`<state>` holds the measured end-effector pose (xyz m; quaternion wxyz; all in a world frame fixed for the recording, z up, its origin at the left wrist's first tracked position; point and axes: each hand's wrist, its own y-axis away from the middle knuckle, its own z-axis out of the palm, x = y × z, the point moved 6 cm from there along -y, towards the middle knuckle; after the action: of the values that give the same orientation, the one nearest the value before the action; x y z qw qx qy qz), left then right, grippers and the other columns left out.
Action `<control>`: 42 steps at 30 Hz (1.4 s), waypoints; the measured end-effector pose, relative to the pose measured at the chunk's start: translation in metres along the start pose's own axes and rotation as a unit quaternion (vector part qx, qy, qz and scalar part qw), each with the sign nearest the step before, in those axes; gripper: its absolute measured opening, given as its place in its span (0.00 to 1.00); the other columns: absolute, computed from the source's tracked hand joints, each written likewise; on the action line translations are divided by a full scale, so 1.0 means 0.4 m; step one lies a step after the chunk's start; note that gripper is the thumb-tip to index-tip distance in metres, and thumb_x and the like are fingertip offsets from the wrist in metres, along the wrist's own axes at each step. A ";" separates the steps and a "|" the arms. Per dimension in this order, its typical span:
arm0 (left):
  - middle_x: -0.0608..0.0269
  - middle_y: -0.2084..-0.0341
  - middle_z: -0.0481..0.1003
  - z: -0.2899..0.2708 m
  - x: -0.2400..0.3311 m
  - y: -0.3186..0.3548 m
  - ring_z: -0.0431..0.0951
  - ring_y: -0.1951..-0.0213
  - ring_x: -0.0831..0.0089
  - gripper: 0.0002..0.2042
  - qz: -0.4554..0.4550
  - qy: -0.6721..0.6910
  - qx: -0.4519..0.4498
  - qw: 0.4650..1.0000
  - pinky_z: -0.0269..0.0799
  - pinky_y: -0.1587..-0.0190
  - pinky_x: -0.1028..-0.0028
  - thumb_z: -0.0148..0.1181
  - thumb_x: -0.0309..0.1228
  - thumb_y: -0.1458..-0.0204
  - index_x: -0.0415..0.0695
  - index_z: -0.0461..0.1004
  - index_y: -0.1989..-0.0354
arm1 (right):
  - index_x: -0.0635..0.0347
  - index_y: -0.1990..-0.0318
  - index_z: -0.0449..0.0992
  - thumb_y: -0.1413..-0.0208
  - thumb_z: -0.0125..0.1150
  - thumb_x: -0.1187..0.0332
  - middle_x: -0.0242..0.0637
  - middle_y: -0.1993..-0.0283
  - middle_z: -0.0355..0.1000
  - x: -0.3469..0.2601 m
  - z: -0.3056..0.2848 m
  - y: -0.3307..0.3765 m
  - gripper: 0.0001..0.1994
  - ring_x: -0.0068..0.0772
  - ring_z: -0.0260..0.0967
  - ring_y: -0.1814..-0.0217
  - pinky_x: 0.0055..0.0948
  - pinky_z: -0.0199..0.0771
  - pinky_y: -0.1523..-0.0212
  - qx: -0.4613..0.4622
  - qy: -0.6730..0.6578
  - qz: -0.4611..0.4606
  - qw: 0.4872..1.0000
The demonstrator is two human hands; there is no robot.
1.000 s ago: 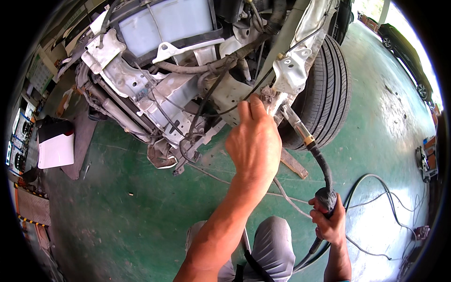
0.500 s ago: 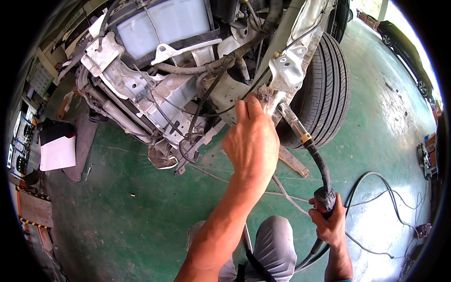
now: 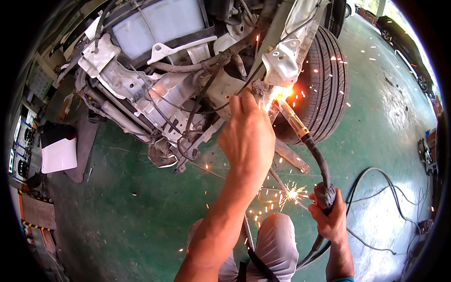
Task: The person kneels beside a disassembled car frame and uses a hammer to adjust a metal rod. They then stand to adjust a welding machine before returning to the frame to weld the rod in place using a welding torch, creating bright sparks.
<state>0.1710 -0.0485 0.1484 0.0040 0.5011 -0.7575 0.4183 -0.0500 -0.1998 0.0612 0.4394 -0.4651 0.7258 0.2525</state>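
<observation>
My right hand point(image 3: 331, 216) is wrapped round the handle of a welding torch point(image 3: 292, 118). The torch's black curved neck rises to a metal nozzle, whose tip meets the car's bare metal frame rail point(image 3: 286, 66) in a bright orange-white glow. Close to its left, my left hand point(image 3: 249, 127) has its fingertips pinched at the rail's end, beside a rough grey lump of metal point(image 3: 258, 87). A thin black cable point(image 3: 221, 112) runs up to those fingertips. What they grip is hidden behind the fingers.
Sparks point(image 3: 295, 193) fly over the floor, my knees and the tyre point(image 3: 324, 89) right of the rail. The car's open front has a battery-like white box point(image 3: 157, 26) and hanging wires. Hoses point(image 3: 376, 170) loop on the green floor at right; a wooden strip point(image 3: 292, 157) lies below.
A bright glow has appeared at the torch's tip, and sparks now scatter across the floor and the tyre. Both hands keep nearly the same places.
</observation>
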 end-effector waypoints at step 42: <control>0.56 0.65 0.73 -0.010 -0.008 -0.002 0.81 0.75 0.58 0.15 0.004 0.005 0.000 1.000 0.78 0.77 0.63 0.59 0.28 0.46 0.36 0.70 0.52 | 0.66 0.54 0.67 0.53 0.66 0.76 0.38 0.62 0.73 0.055 -0.002 -0.031 0.18 0.21 0.68 0.69 0.23 0.71 0.69 -0.057 -0.197 0.069 0.976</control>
<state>0.1717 -0.0438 0.1502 0.0068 0.4961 -0.7595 0.4207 -0.0430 -0.2157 0.0430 0.5285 -0.3789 0.6398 0.4097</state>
